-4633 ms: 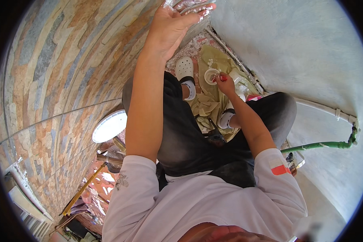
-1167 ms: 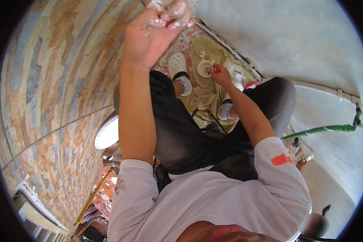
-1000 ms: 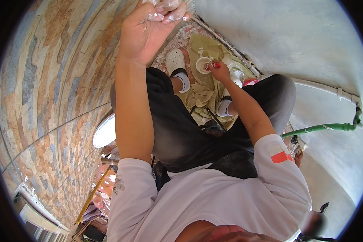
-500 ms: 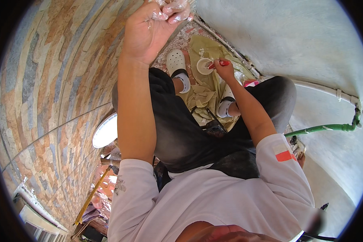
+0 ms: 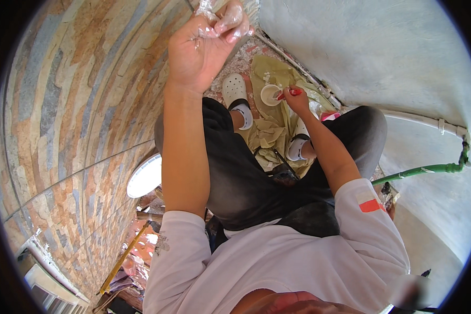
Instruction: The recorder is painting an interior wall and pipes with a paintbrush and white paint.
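My right hand (image 5: 297, 101) grips a small red-handled tool (image 5: 294, 91), its far end reaching into a round white cup (image 5: 270, 96). The kind of tool cannot be made out, since its working end is small and partly in the cup. White matter shows inside the cup, which stands on a rumpled olive-green sheet (image 5: 269, 131) between my feet. High at the upper edge is my left hand (image 5: 206, 47), raised beside the stone-patterned wall. Its fingers are curled toward the thumb and smeared with wet white matter; whatever lies in them, if anything, is hidden.
The stone-patterned wall (image 5: 78, 115) rises close on my left, a pale blue-grey wall (image 5: 371, 47) on my right. A white pipe (image 5: 418, 120) and green hose (image 5: 418, 172) run along the right. A white round lid-like thing (image 5: 145, 177) and a yellow-handled brush (image 5: 123, 256) are at my left.
The whole view has shifted slightly, so things sit a little lower and further right. My right hand still holds the red-handled tool at the cup; my left hand stays raised with curled fingers.
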### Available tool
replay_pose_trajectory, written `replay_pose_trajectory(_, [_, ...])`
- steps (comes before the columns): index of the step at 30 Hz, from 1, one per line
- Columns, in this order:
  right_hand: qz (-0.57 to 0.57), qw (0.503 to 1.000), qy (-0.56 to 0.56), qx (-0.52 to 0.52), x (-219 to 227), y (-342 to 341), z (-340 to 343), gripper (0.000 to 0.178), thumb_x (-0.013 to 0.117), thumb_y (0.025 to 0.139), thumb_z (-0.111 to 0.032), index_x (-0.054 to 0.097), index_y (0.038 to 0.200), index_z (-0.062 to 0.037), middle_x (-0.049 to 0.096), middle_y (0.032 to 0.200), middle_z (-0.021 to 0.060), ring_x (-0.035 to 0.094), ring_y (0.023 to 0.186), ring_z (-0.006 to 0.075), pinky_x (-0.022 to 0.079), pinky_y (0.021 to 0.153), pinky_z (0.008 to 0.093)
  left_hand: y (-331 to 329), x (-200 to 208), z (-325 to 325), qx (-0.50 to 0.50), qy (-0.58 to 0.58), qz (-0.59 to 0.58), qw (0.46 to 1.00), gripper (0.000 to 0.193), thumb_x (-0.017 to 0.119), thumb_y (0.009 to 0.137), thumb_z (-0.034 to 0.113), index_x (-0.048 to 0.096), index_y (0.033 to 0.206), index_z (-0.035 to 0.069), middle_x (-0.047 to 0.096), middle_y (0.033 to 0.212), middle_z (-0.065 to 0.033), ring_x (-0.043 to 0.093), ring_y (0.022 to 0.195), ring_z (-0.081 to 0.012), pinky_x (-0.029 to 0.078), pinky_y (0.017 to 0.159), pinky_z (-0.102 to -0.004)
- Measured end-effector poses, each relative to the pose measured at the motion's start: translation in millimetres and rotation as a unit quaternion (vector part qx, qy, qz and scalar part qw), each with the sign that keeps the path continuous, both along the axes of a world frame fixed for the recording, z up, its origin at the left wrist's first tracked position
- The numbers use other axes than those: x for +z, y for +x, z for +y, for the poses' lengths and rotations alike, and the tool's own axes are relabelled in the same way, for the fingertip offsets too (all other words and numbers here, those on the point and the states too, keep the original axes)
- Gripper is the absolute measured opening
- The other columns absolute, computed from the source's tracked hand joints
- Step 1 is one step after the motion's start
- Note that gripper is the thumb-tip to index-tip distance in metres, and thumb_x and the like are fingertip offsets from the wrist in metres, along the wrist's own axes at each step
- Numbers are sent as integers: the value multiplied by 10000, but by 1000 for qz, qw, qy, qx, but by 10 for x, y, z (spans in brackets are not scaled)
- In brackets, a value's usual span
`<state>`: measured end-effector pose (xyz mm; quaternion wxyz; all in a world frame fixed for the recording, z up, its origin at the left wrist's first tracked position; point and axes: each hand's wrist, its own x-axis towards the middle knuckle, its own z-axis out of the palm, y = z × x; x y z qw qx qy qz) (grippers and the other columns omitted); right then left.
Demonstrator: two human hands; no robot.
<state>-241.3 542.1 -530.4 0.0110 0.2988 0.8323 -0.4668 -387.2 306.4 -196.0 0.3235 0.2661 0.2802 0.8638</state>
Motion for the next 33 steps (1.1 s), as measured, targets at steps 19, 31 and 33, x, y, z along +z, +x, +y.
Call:
replay_pose_trajectory(19, [1, 1000, 4, 31, 104, 20, -67, 291, 636, 813, -377, 728, 903, -115, 706, 823, 147, 680, 815, 347, 521, 730, 404, 90, 39, 44, -5, 14, 1, 1000, 719, 451, 778, 59, 339, 1487, 28, 354, 733, 32, 379, 731, -146, 324, 880, -357])
replay_pose_trajectory(31, [4, 999, 1, 40, 160, 33, -85, 280, 655, 799, -367, 724, 899, -115, 705, 810, 136, 676, 793, 338, 518, 721, 401, 91, 54, 53, -8, -1, -3, 1000, 745, 435, 777, 55, 292, 1507, 10, 341, 731, 36, 367, 712, -140, 314, 868, -357])
replay_pose_trajectory(33, [3, 999, 11, 42, 174, 28, -94, 283, 656, 798, -367, 722, 898, -110, 703, 803, 135, 675, 789, 339, 518, 718, 401, 116, 69, 54, 0, -3, -2, 1000, 743, 433, 778, 55, 296, 1507, 14, 342, 727, 35, 368, 710, -140, 314, 871, -360])
